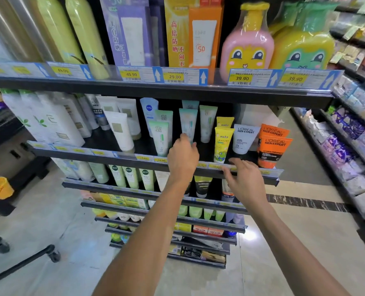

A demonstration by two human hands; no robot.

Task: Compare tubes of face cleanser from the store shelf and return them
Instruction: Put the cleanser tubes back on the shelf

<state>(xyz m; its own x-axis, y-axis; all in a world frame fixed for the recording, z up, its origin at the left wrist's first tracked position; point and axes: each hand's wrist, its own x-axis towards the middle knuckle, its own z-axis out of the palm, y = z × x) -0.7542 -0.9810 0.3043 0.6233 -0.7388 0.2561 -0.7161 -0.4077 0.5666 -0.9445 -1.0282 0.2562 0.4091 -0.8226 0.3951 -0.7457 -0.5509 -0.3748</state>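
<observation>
Face cleanser tubes stand cap-down in rows on the middle shelf. My left hand reaches into the shelf and grips the lower end of a pale teal tube, which stands upright in its row; the cap is hidden behind my fingers. To its left stands a green-and-white tube, to its right another pale green tube. My right hand hovers in front of the shelf's price rail with fingers relaxed and spread, holding nothing, just below a yellow tube.
White L'Oreal tube and orange L'Oreal tubes fill the shelf's right end. The upper shelf with tall bottles overhangs the tubes. More shelves of tubes lie below. An aisle floor and another rack are on the right.
</observation>
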